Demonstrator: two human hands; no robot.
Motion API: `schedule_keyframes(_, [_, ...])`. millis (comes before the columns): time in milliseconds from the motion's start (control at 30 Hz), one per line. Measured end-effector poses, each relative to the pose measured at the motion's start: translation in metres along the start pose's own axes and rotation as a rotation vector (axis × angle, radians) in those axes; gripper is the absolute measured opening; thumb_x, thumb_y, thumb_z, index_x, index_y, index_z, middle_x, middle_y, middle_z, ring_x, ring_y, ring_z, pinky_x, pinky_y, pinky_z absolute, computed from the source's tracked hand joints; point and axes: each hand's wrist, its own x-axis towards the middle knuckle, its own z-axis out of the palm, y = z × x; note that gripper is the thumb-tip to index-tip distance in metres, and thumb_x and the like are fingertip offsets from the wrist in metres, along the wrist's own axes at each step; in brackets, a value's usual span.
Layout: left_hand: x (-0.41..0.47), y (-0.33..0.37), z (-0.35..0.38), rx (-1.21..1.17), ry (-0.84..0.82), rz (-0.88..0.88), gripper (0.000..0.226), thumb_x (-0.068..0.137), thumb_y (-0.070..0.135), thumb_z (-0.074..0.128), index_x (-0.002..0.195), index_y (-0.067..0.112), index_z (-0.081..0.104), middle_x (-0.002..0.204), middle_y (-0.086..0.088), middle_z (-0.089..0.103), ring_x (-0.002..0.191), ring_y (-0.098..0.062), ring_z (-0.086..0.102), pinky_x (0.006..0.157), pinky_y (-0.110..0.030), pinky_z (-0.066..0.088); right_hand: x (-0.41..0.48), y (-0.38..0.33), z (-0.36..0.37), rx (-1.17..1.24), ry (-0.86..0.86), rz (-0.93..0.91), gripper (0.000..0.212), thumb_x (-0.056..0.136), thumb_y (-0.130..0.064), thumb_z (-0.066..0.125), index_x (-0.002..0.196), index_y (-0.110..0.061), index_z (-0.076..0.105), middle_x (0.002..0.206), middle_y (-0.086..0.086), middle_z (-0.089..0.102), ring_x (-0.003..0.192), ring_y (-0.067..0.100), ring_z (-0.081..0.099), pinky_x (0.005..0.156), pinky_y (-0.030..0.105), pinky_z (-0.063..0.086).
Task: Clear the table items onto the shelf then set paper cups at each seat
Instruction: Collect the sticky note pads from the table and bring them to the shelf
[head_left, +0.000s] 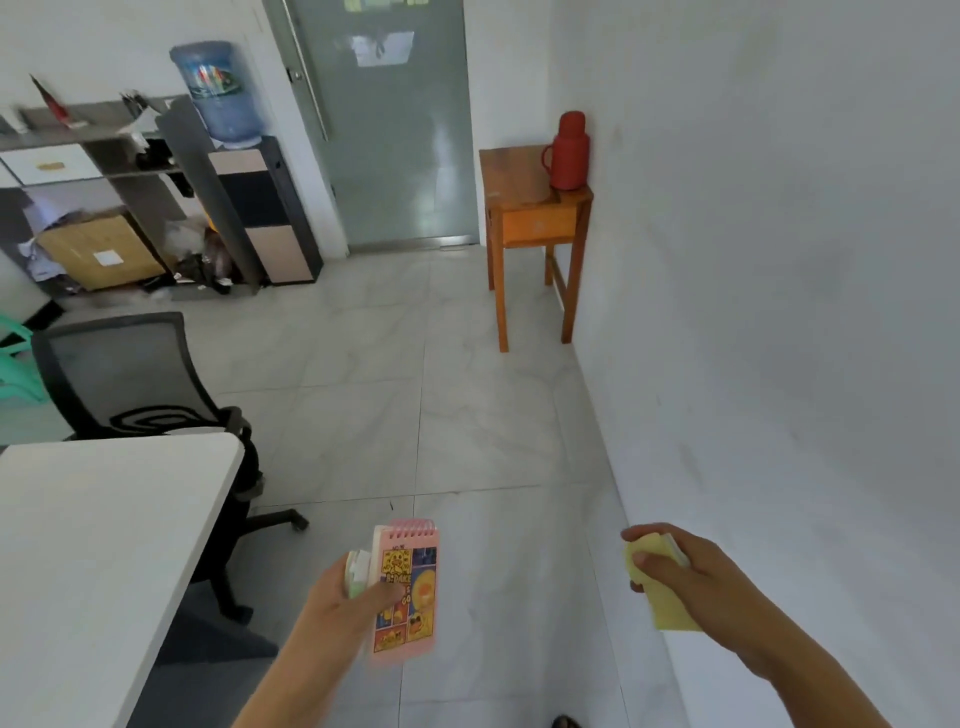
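Observation:
My left hand (349, 597) grips a pink spiral notepad (408, 587) with yellow cartoon ducks on its cover, together with a small green-white pad (357, 571) behind it. In my right hand (675, 566) is a yellow pad of notes (662, 603), held low over the floor near the right wall. The white table (98, 545) lies at the lower left, its visible top bare. The grey open shelf (114, 176) stands far back on the left, several steps from both hands.
A black mesh office chair (135, 379) sits at the table's far end. A water dispenser (244, 171) with a blue bottle stands beside the shelf. A small wooden side table (530, 208) carries a red thermos (569, 150) by the right wall. Tiled floor stretches toward a glass door (384, 124).

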Motion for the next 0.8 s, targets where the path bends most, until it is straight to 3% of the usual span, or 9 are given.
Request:
schedule_keyframes(233, [0.116,0.062,-0.033,-0.119,0.101,-0.026,0.015,0.089,0.004,0.061,0.104,0.008,0.064,0.086,-0.007,0.079,0.083,-0.027,0.075,0.082,-0.045,0.055,0.17,-0.111,0.004,-0.105,-0.109,-0.082,0.016,0.093,-0.022,0.059,0.105,-0.03,0.067,0.1,0.003,0.069,0.086,0.017,0.072,0.074,0.03,0.052])
schedule_keyframes(400, [0.228,0.098,-0.073,-0.171,0.157,-0.061,0.015,0.09,0.003,0.059,0.102,0.011,0.065,0.083,-0.004,0.079,0.081,-0.024,0.074,0.07,-0.034,0.053,0.29,-0.152,0.047,-0.192,-0.185,-0.054,0.014,0.094,-0.026,0.058,0.104,-0.033,0.065,0.1,0.0,0.068,0.09,0.018,0.069,0.074,0.03,0.051])
schedule_keyframes(567, [0.336,0.172,-0.129,-0.16,0.157,-0.037,0.015,0.088,-0.001,0.061,0.096,0.01,0.066,0.083,-0.009,0.078,0.074,-0.022,0.075,0.07,-0.037,0.054,0.382,-0.225,0.085,-0.194,-0.225,0.003,0.014,0.093,-0.024,0.059,0.102,-0.031,0.068,0.093,0.006,0.071,0.088,0.022,0.071,0.071,0.028,0.05])
schedule_keyframes(667, [0.401,0.223,-0.161,-0.125,0.18,0.0,0.014,0.089,0.001,0.06,0.096,0.011,0.065,0.084,-0.009,0.078,0.074,-0.025,0.074,0.064,-0.037,0.054,0.441,-0.275,0.097,-0.189,-0.202,-0.024,0.014,0.093,-0.027,0.059,0.101,-0.035,0.068,0.092,0.002,0.072,0.087,0.019,0.07,0.073,0.03,0.05])
schedule_keyframes(800, [0.473,0.276,-0.184,-0.109,0.13,0.033,0.014,0.089,0.003,0.061,0.099,0.012,0.066,0.087,-0.006,0.079,0.078,-0.024,0.076,0.069,-0.035,0.055,0.514,-0.323,0.11,-0.114,-0.147,-0.026,0.015,0.093,-0.024,0.059,0.102,-0.032,0.068,0.096,0.002,0.07,0.085,0.018,0.072,0.072,0.032,0.052])
